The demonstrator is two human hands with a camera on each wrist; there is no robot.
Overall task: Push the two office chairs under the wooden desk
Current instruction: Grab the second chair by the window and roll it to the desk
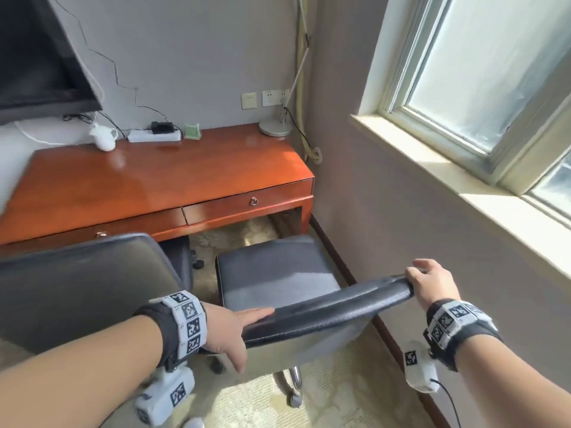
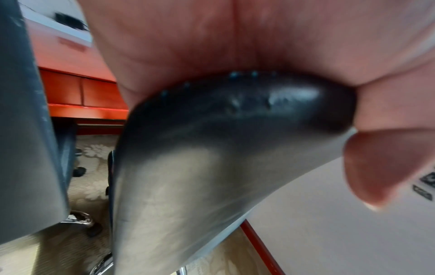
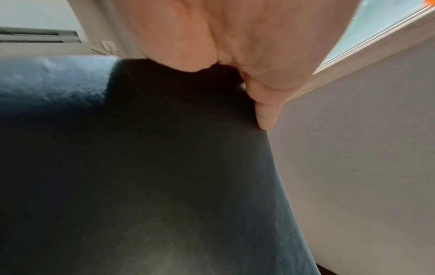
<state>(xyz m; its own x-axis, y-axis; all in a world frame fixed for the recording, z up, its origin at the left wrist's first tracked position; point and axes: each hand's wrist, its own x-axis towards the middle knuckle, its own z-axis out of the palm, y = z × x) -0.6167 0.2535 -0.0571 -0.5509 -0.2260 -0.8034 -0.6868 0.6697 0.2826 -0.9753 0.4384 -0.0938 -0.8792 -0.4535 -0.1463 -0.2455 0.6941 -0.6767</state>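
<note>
At 12 o'clock against the wall stands the wooden bench (image 1: 148, 177), kneehole facing the person. Left office chair (image 1: 77, 282) at 9 o'clock, backrest close to the bench's drawer front. Right office chair (image 1: 278, 270) at centre, seat pointing to 12 o'clock toward the kneehole, not yet under; backrest top runs 8 to 2 o'clock. Left hand (image 1: 228, 332) clamps its near end, fingers wrapped over, thumb behind. Right hand (image 1: 431, 282) rests on the far end, fingers loosely spread. Grip at both ends likely steers the castors straight.
</note>
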